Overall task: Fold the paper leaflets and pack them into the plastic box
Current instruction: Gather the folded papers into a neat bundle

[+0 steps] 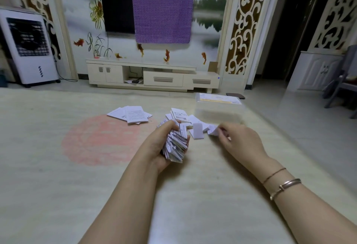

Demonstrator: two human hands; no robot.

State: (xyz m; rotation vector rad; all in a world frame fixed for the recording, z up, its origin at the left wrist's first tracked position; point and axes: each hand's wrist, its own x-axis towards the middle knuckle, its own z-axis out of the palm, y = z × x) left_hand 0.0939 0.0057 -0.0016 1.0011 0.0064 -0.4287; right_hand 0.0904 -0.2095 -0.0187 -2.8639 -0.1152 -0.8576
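I see a home living room: beyond my fingers (222, 128) stand a low TV cabinet (152, 75), a wall-mounted television (117, 4) and an air cooler (27, 46).

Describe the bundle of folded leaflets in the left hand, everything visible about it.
The thick bundle of folded white paper leaflets is a stack of many small pieces with dark print and some tinted edges, slightly fanned and uneven. It is held edge-up above the pale floor mat, its stacked folded edges facing the camera. The left hand grips it from the left side, its fingers curled over the top end. Loose folded leaflets lie just beyond it; the right hand does not touch it.
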